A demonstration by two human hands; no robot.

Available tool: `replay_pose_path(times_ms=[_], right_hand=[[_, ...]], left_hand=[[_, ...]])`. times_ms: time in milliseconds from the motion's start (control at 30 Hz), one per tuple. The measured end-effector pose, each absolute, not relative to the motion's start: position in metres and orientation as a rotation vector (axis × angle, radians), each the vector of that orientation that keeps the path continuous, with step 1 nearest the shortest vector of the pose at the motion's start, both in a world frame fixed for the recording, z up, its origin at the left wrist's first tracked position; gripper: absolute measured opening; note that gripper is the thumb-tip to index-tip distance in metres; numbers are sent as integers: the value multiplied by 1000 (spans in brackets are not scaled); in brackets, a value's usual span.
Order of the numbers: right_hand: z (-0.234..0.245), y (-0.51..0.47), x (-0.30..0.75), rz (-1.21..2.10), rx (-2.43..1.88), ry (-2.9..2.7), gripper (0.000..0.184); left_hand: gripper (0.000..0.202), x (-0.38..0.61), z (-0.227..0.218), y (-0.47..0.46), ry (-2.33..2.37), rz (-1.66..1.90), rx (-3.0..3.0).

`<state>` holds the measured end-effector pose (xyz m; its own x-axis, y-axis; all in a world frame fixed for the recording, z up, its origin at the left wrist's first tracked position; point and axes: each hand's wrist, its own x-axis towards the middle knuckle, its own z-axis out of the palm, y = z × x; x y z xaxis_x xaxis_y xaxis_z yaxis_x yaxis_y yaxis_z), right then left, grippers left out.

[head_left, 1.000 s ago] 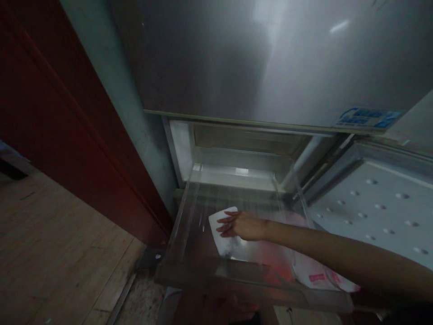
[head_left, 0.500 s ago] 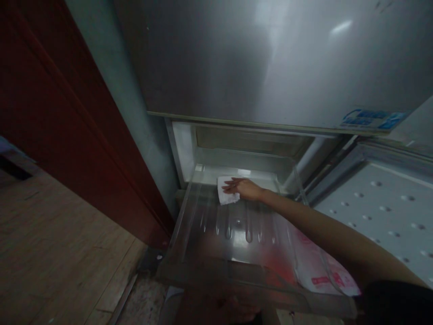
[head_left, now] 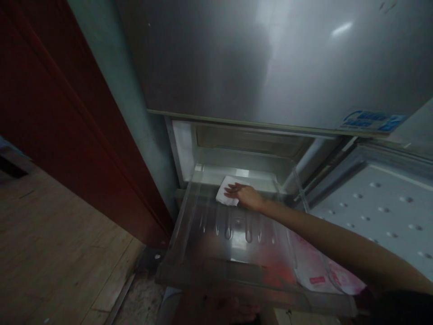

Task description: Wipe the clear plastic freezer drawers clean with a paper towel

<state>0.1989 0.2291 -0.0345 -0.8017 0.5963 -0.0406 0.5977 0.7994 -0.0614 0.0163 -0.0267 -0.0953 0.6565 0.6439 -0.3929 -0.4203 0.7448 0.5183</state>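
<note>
A folded white cloth (head_left: 222, 192) lies against the floor of a clear plastic drawer (head_left: 216, 246), toward its back. My right hand (head_left: 248, 196) presses down on the cloth, its fingers bent over the right part, and the arm reaches in from the lower right. The drawer is pulled out from the fridge compartment (head_left: 237, 137). Below the drawer's front edge, in dim light, is my left hand (head_left: 238, 310). Its fingers look stretched out to the right, and I see nothing held in them.
The lower fridge door (head_left: 375, 212) stands open at right, with a pink-and-white package (head_left: 318, 275) seen through the drawer's right side. Above hangs the shut grey upper door (head_left: 237, 58). A red-brown wooden door or frame (head_left: 101, 171) and green wall (head_left: 135, 108) border the left.
My right hand and the white cloth have shifted slightly, and the cloth has turned a little. The fingers are more bent now. My left hand and the drawer look unmoved.
</note>
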Motion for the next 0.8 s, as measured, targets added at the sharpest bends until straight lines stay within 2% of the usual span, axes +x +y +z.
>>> replay_pose_path(times_ms=[133, 433, 667, 800], right_hand=[[-46, 191, 196, -324, 857, 2979, 48], [-78, 115, 192, -530, 569, 2995, 44], [-48, 134, 193, -338, 447, 3024, 43], [-47, 144, 194, -267, 456, 3026, 44]], left_hand=[[49, 17, -85, -37, 672, 766, 465], [58, 18, -77, -38, 717, 735, 548], [62, 17, -69, -39, 775, 786, 558], [61, 18, -73, -40, 786, 794, 535]])
